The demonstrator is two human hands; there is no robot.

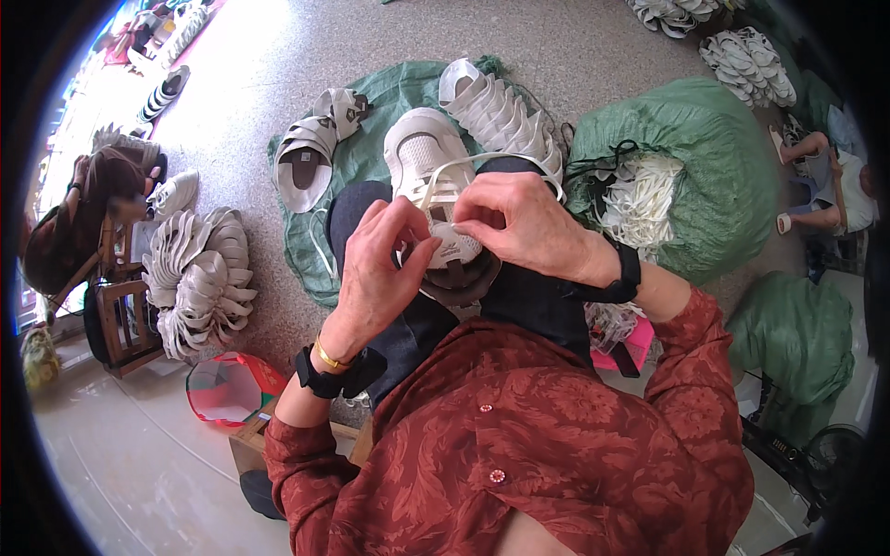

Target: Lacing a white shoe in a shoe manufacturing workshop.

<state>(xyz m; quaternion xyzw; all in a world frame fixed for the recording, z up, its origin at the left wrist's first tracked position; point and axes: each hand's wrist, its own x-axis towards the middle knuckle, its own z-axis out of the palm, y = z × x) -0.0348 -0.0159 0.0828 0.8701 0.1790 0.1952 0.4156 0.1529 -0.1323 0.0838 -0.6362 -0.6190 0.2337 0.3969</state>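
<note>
A cream-white sneaker [424, 153] stands between my knees with its toe pointing away from me. A pale shoelace [454, 165] crosses its front and arcs right, passing behind my right hand. My left hand [389, 250] is closed in a pinch beside the left edge of the shoe's tongue [454, 248]. My right hand [524, 222] pinches at the upper right of the tongue, its fingertips close to the left hand's. What lies within either pinch is too small or hidden to make out.
Nested shoe uppers [496, 111] and more uppers [304, 162] lie on a green sheet [389, 83]. A green sack [714, 176] of white laces stands right. Left are stacked uppers [199, 283], a wooden chair [125, 310] and a red-rimmed container [227, 389]. Another person [839, 181] sits far right.
</note>
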